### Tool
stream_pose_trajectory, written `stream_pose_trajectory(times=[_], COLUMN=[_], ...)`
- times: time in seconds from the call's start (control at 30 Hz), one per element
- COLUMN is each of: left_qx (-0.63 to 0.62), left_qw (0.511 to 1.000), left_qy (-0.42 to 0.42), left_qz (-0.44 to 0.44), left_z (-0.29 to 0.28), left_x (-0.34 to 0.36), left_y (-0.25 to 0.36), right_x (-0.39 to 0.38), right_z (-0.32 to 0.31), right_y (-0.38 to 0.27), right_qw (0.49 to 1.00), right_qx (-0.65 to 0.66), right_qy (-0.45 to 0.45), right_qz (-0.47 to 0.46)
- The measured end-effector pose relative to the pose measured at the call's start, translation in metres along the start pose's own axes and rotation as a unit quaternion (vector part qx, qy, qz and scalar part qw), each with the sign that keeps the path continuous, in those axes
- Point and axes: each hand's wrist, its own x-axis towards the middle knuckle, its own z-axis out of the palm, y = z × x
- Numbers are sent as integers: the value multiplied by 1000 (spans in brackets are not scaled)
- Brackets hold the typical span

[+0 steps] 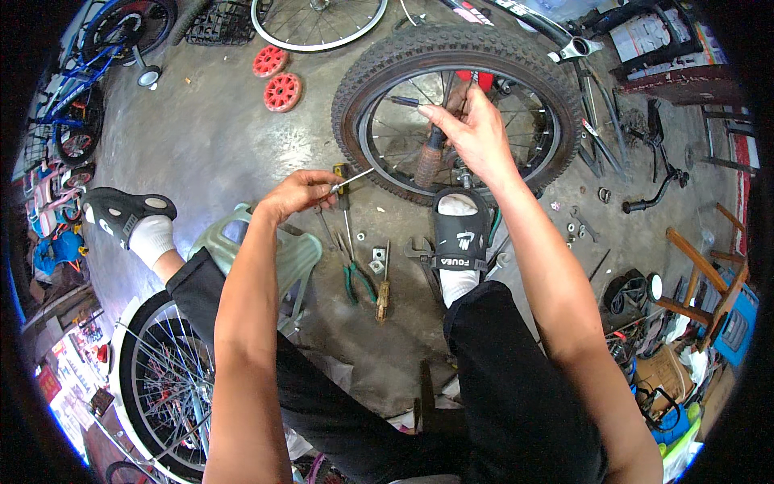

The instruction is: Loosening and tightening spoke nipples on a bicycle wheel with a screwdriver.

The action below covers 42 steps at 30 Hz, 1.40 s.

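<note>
My left hand [300, 194] is closed around a thin metal rod [355, 178], its bare end pointing right toward the tyre. A handlebar with a worn brown grip [429, 165] stands in front of the bicycle wheel [367, 68]. My right hand [480, 133] closes on the handlebar's dark upper part, above the grip. A dark, slim lever-like piece [405, 102] sticks out left past my right thumb; its kind is unclear. Below my left hand lie a screwdriver [345, 198] with a yellow and black handle, green-handled pliers [355, 278] and an amber-handled screwdriver [383, 300].
A pale green plastic stool [302, 262] stands under my left forearm. An adjustable wrench [423, 252] lies beside my right foot. Two red wheels [282, 92], a loose handlebar [663, 157], a wooden chair [697, 262] and a spoked wheel [129, 387] surround the work spot.
</note>
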Motion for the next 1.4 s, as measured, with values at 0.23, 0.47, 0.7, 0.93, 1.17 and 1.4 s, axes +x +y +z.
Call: stream_pose_trajectory(times=[0.23, 0.47, 0.7, 0.93, 1.17, 1.4], left_qx=[-317, -679, -686, -371, 86, 276], left_qw=[948, 717, 706, 905, 933, 838], left_qy=[23, 145, 173, 195, 347, 420], left_qz=[29, 60, 42, 70, -24, 209], left_z=[132, 271, 285, 280, 225, 237], left_x=[-56, -9, -3, -106, -69, -47], left_y=[-5, 72, 130, 86, -87, 0], right_x=[1, 0, 8, 8, 4, 5], right_z=[-1, -7, -4, -5, -9, -10], right_y=[15, 3, 14, 14, -6, -3], right_qw=[999, 1000, 999, 1000, 999, 999], right_qx=[21, 25, 36, 1, -44, -40], right_qy=[13, -1, -1, 11, -15, -12], right_qz=[-22, -8, -9, -9, 18, 15])
